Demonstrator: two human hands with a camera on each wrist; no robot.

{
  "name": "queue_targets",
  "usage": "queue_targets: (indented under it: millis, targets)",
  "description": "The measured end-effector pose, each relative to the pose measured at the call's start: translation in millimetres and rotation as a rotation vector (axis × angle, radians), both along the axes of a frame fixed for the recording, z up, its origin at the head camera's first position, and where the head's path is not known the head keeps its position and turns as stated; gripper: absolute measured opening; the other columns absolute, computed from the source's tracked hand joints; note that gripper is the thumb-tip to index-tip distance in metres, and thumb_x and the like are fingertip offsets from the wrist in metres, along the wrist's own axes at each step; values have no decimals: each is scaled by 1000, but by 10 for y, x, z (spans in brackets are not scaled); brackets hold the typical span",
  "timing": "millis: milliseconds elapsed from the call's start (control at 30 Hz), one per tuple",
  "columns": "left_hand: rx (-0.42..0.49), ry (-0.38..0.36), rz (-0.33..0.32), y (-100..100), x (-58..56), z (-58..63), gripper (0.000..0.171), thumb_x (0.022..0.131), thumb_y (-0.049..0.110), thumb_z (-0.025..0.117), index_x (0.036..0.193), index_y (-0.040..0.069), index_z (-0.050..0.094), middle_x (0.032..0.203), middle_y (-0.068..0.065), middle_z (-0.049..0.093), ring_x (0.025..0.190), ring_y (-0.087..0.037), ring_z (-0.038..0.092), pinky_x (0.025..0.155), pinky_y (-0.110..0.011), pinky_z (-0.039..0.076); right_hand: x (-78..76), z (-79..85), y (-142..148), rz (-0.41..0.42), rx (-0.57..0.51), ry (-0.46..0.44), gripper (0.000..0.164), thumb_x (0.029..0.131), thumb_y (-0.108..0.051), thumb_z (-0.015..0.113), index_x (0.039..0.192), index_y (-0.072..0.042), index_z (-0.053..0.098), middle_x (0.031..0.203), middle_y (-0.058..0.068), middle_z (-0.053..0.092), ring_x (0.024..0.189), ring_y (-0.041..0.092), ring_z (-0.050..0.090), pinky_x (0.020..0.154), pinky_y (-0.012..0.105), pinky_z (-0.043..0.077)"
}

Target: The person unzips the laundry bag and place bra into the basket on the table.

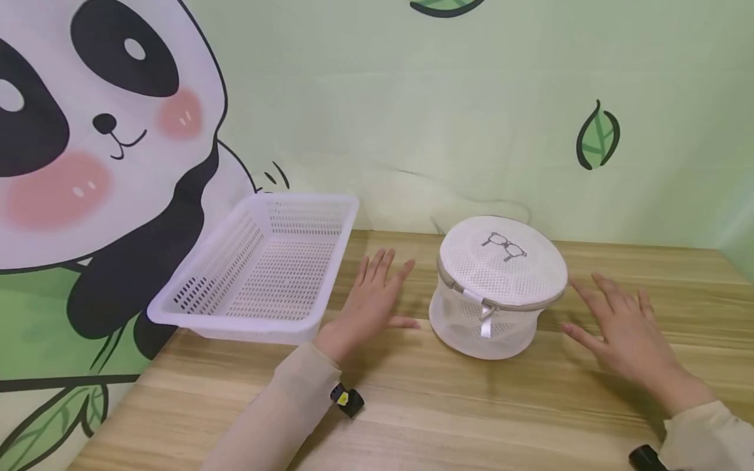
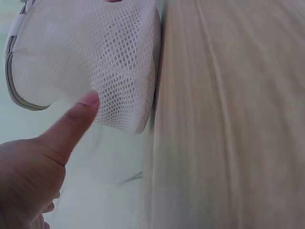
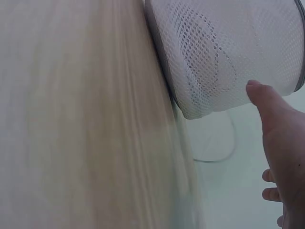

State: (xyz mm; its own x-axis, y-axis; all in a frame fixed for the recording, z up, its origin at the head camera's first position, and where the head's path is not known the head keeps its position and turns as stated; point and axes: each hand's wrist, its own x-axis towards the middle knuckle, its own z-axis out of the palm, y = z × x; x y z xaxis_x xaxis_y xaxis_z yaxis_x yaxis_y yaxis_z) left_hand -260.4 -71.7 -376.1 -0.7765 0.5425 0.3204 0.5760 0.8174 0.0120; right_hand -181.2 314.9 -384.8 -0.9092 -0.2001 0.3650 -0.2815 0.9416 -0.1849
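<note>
A round white mesh laundry bag stands upright on the wooden table, its zipped lid printed with a pair of glasses. On its left side my left hand hovers with fingers spread, apart from the bag. My right hand is on the other side, fingers spread too, close to the bag but with a gap in the head view. In the left wrist view the left thumb points toward the mesh wall. The right thumb lies in front of the mesh in the right wrist view; contact cannot be told there.
A white plastic basket with slotted walls sits left of my left hand, near the back wall. The wooden table meets a green wall with a panda picture. A dark wrist camera sits at my left cuff.
</note>
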Motion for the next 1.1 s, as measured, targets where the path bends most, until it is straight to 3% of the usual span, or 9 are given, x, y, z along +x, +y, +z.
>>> queue_targets:
  millis: [233, 567, 833, 1100]
  targets:
    - [54, 76, -10, 19, 26, 49, 107, 68, 64, 71, 152, 16, 25, 155, -24, 24, 146, -39, 21, 121, -52, 12, 15, 88, -23, 15, -31, 38, 78, 91, -44, 59, 153, -16, 21, 150, 31, 26, 128, 57, 31, 114, 67, -5]
    - [193, 179, -93, 58, 96, 137, 103, 68, 56, 76, 150, 13, 29, 149, -23, 33, 142, -38, 29, 118, -54, 22, 58, 241, -93, 47, -91, 142, 73, 94, -38, 56, 154, -15, 20, 148, 29, 33, 128, 53, 35, 119, 58, -2]
    - [290, 310, -170, 111, 145, 199, 101, 66, 52, 81, 144, 10, 35, 143, -20, 41, 133, -35, 41, 112, -53, 34, 145, 374, -200, 84, -194, 251, 63, 94, -29, 59, 149, -12, 32, 141, 29, 44, 123, 52, 40, 114, 62, 18]
    - [379, 407, -242, 176, 239, 287, 96, 65, 48, 83, 141, 10, 37, 139, -21, 46, 126, -34, 49, 107, -49, 41, 263, 515, -372, 97, -258, 361, 49, 89, -19, 65, 134, -3, 49, 128, 23, 56, 111, 41, 51, 93, 57, 39]
